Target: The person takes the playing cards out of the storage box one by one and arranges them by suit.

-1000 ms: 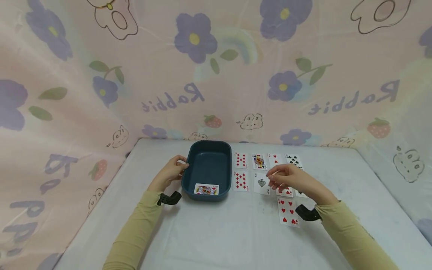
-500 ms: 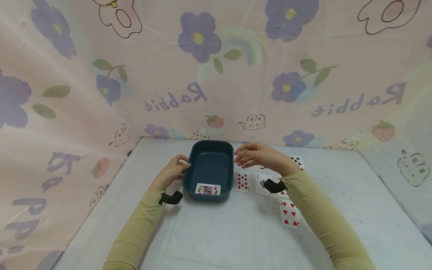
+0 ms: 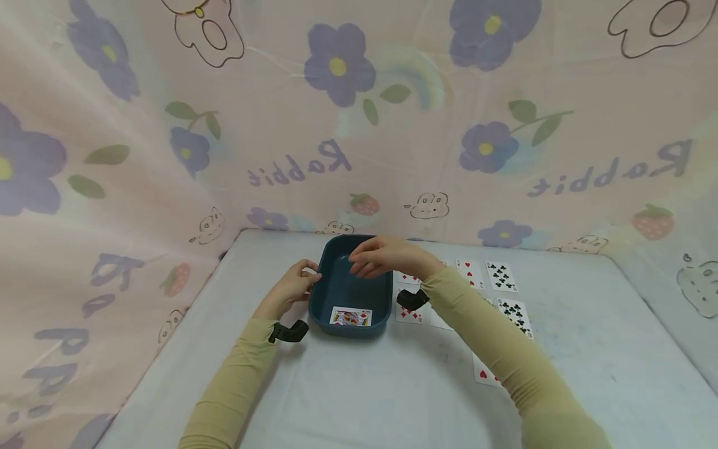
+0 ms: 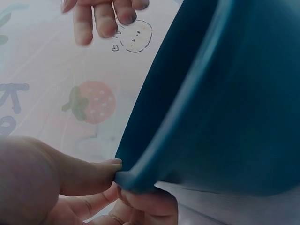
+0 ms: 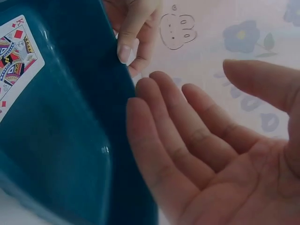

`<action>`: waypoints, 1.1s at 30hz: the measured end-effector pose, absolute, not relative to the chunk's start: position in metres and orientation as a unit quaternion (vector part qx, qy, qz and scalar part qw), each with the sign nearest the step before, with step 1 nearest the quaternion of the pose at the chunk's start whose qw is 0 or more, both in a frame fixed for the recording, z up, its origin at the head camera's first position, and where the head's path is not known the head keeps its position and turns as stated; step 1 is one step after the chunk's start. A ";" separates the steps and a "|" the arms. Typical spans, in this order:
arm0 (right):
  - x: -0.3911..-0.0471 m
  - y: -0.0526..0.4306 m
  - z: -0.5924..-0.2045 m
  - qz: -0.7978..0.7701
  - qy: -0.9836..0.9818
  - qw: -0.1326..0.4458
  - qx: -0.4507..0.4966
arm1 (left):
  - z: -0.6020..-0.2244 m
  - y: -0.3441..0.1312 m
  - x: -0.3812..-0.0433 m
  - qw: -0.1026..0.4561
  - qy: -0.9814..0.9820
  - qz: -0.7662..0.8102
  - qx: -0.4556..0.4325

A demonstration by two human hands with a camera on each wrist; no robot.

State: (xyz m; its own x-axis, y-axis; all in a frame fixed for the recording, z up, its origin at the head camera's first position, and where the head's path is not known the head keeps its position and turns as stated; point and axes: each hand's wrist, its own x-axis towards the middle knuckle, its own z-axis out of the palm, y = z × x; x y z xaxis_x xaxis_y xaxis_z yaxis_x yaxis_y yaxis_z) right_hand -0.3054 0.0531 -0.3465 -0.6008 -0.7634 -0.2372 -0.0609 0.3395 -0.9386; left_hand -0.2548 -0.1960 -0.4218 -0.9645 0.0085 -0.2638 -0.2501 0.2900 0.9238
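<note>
- On the near part of the pale surface, two arms in tan sleeves reach forward, each with a black strap at the wrist.
- Right of the right forearm, a red card lies half hidden under the sleeve.
- Farther in, a dark blue tray stands left of centre on the surface, with a king of diamonds lying face up at its near end.
- At the tray's left rim, the left hand pinches the edge, thumb on the rim's upper side and fingers curled beneath it, as the left wrist view shows.
- Over the far half of the tray, the right hand hovers with fingers straight and relaxed, palm bare, gripping nothing; the right wrist view shows the open palm just beside the tray's inner wall.
- Right of the tray, a diamonds card lies partly under the right wrist, touching nothing else that can be made out.
- Beyond the forearm, two clubs cards lie face up, one behind the other, with a hearts card just left of the far one.
- At the back and both sides, a pink cloth printed with purple flowers, strawberries, rabbits and mirrored "Rabbit" lettering walls in the surface.
</note>
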 end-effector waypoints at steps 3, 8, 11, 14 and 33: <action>-0.310 0.043 -0.350 -0.508 0.737 0.354 -0.273 | -0.420 -0.198 -0.254 0.108 0.797 0.589 -0.080; -0.316 0.028 -0.359 -0.525 0.727 0.360 -0.257 | -0.420 -0.200 -0.253 0.110 0.799 0.586 -0.080; -0.317 0.020 -0.366 -0.524 0.727 0.365 -0.254 | -0.420 -0.199 -0.252 0.110 0.795 0.591 -0.075; -0.318 0.013 -0.374 -0.515 0.732 0.371 -0.248 | -0.419 -0.197 -0.251 0.112 0.792 0.597 -0.069; -0.309 0.000 -0.397 -0.364 0.804 0.420 -0.212 | -0.422 -0.193 -0.254 0.106 0.791 0.599 -0.070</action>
